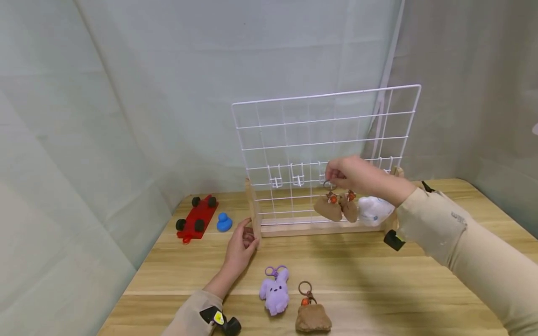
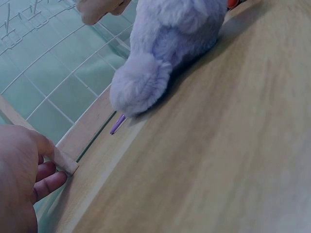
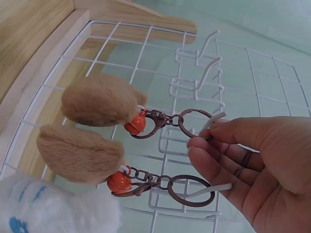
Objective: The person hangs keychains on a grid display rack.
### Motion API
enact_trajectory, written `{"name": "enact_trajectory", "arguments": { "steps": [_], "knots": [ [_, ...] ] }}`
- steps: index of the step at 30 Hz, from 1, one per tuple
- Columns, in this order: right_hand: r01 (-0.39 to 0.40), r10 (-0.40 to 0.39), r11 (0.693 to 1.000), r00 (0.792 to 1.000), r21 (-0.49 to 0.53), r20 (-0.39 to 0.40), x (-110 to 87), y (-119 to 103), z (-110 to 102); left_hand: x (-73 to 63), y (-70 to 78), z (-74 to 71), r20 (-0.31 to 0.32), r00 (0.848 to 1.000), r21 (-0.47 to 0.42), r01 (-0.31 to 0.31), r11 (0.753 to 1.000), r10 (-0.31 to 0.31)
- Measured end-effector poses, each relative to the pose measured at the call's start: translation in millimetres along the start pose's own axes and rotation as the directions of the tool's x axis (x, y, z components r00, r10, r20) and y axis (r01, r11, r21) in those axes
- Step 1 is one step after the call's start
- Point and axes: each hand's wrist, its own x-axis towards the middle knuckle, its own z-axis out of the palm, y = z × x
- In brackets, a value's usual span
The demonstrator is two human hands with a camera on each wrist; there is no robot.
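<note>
My right hand (image 1: 350,173) pinches the metal ring (image 3: 187,112) of a brown plush keychain (image 3: 99,99) at a white hook of the wire grid rack. An orange bell hangs at its clasp. Beside it, a second brown plush keychain (image 3: 80,154) hangs by its ring from another hook. A white plush (image 1: 374,210) with blue marks hangs farther right. My left hand (image 1: 240,247) grips the left wooden foot (image 2: 65,160) of the rack's stand. On the table lie a purple plush keychain (image 1: 275,295) and a brown plush keychain (image 1: 313,318) with its ring.
The white wire grid (image 1: 323,119) stands upright in its wooden base (image 1: 319,228). Further white hooks (image 1: 297,179) hang on its left part. A red toy car chassis (image 1: 197,218) with black wheels and a blue toy duck (image 1: 224,222) sit at the table's left. Pale curtains surround the table.
</note>
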Motion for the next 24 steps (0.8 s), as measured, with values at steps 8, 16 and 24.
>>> {"name": "enact_trajectory", "arguments": {
  "steps": [8,16,24],
  "knots": [
    [0.013,-0.013,1.000,1.000,-0.012,-0.011,0.4,-0.4,1.5,-0.2,-1.1,0.9,0.000,1.000,0.015,0.002,1.000,-0.002],
    [0.025,-0.025,0.999,1.000,-0.025,-0.015,0.4,-1.6,2.0,-1.0,-1.8,0.4,-0.005,1.000,0.004,-0.001,1.000,0.001],
    [0.027,-0.028,1.000,0.999,-0.015,-0.044,-1.9,-1.5,-0.8,0.2,-0.9,-1.6,-0.006,1.000,0.005,0.004,1.000,-0.004]
  ]
}}
